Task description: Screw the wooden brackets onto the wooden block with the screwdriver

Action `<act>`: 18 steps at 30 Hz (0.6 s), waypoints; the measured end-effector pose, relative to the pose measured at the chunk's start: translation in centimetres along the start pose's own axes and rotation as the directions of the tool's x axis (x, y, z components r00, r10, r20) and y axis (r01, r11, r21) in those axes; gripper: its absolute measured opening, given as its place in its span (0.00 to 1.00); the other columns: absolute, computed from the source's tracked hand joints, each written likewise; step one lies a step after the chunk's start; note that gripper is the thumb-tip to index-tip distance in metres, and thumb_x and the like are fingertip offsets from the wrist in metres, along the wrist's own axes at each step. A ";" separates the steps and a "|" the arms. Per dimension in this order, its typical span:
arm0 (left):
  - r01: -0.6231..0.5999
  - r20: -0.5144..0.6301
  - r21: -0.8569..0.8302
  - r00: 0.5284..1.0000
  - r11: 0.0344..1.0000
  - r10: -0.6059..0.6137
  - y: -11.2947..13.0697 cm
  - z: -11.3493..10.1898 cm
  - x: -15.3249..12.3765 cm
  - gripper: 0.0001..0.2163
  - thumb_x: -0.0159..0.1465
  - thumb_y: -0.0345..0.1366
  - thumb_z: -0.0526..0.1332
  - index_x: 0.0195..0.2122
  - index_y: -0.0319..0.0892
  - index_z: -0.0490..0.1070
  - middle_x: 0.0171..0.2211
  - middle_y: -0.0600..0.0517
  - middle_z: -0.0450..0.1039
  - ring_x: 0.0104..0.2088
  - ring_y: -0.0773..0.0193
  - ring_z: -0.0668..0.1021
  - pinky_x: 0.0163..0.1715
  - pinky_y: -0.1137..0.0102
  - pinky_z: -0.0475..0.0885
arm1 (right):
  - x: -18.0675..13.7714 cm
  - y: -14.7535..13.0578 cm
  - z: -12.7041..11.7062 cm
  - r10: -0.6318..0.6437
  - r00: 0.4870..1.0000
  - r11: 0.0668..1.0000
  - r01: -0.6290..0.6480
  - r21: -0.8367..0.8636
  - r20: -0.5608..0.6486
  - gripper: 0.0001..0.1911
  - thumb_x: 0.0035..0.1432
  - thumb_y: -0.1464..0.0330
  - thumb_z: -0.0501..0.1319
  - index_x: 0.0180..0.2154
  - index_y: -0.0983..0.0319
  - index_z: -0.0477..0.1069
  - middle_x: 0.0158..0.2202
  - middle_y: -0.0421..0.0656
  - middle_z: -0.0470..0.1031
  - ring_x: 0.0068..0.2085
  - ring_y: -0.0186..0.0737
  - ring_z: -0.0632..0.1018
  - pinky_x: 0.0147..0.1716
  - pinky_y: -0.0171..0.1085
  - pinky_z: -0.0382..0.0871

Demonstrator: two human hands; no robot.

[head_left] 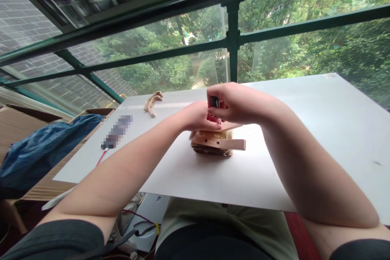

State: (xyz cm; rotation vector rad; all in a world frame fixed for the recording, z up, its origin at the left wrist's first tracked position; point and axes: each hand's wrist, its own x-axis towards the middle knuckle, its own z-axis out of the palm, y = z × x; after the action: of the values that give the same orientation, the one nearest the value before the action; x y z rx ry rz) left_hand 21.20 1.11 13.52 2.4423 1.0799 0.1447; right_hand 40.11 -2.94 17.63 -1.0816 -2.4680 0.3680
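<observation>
My right hand [227, 103] is closed around an upright dark-handled tool [215, 101]; its lower end shows metal, but the fingers cover much of it. Close below, my left hand [201, 115] has its fingers pinched together at the tool's lower end, and what they grip is hidden. Both hands are over a taped cardboard block [213, 152] on the white table. Along the block's near side lies a curved wooden piece [225, 143] with two dark holes, its straight end sticking out to the right. A second wooden piece [233, 125] shows behind it, partly covered by my left hand.
Two curved wooden pieces [154, 102] lie at the back left of the white table [319, 138]. A blurred-out flat object [117, 132] with a red cable is at the left. Beside the table stands a cardboard box [24, 120] with blue cloth [39, 150]. Green-framed windows run behind.
</observation>
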 end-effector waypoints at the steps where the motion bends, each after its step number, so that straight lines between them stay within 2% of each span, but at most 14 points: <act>1: 0.007 -0.010 0.007 1.000 1.000 -0.007 0.1 0.0 0.0 0.10 0.54 0.38 0.68 0.36 0.42 0.75 0.36 0.51 0.78 0.40 0.58 0.79 0.36 0.68 0.72 | 0.0 0.0 0.0 -0.009 1.000 1.000 0.009 -0.004 0.001 0.06 0.57 0.67 0.60 0.30 0.59 0.63 0.29 0.41 0.73 0.26 0.34 0.65 0.27 0.37 0.53; 4: 0.001 -0.054 0.041 0.999 0.999 0.001 0.6 -0.1 -0.2 0.12 0.53 0.37 0.69 0.38 0.42 0.74 0.38 0.51 0.77 0.41 0.57 0.78 0.36 0.68 0.72 | -0.1 0.1 0.0 -0.051 0.999 0.998 0.051 0.031 0.008 0.03 0.55 0.68 0.60 0.34 0.59 0.67 0.32 0.42 0.74 0.29 0.36 0.68 0.28 0.36 0.55; 8: -0.024 -0.077 0.054 0.997 0.998 0.028 0.9 -0.1 -0.4 0.12 0.51 0.35 0.69 0.36 0.43 0.73 0.35 0.53 0.76 0.38 0.59 0.77 0.36 0.69 0.72 | -0.4 0.1 -0.1 -0.096 0.995 0.986 0.091 0.138 0.026 0.12 0.54 0.71 0.60 0.42 0.59 0.71 0.40 0.44 0.77 0.35 0.38 0.72 0.31 0.35 0.59; 12: 0.014 -0.026 0.001 1.000 1.000 -0.014 0.7 -0.2 -0.4 0.08 0.53 0.35 0.68 0.34 0.42 0.73 0.30 0.54 0.75 0.34 0.61 0.77 0.31 0.70 0.70 | -0.4 0.1 -0.1 -0.097 0.995 0.988 0.091 0.125 0.039 0.07 0.55 0.73 0.58 0.37 0.59 0.71 0.38 0.44 0.78 0.33 0.37 0.72 0.31 0.36 0.59; 15: -0.020 0.017 -0.021 1.000 1.000 0.020 0.4 -0.1 -0.3 0.06 0.54 0.34 0.67 0.33 0.43 0.75 0.30 0.53 0.76 0.32 0.62 0.77 0.30 0.71 0.70 | -0.2 0.1 0.0 -0.072 0.997 0.993 0.068 0.098 0.037 0.03 0.57 0.72 0.57 0.34 0.60 0.69 0.34 0.43 0.78 0.30 0.36 0.71 0.30 0.36 0.58; 18: -0.038 0.003 -0.034 0.999 0.999 0.038 0.3 0.1 -0.2 0.06 0.54 0.33 0.67 0.33 0.43 0.75 0.32 0.52 0.79 0.34 0.62 0.79 0.32 0.70 0.72 | -0.1 0.3 0.0 -0.049 0.999 0.995 0.047 0.086 0.022 0.01 0.58 0.70 0.58 0.33 0.59 0.68 0.33 0.43 0.77 0.29 0.36 0.70 0.28 0.36 0.57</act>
State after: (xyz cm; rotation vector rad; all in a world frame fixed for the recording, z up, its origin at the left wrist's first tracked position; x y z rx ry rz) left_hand 21.22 0.75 13.60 2.4323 1.0220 0.1695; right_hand 40.32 -2.85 17.49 -0.9866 -2.4704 0.4699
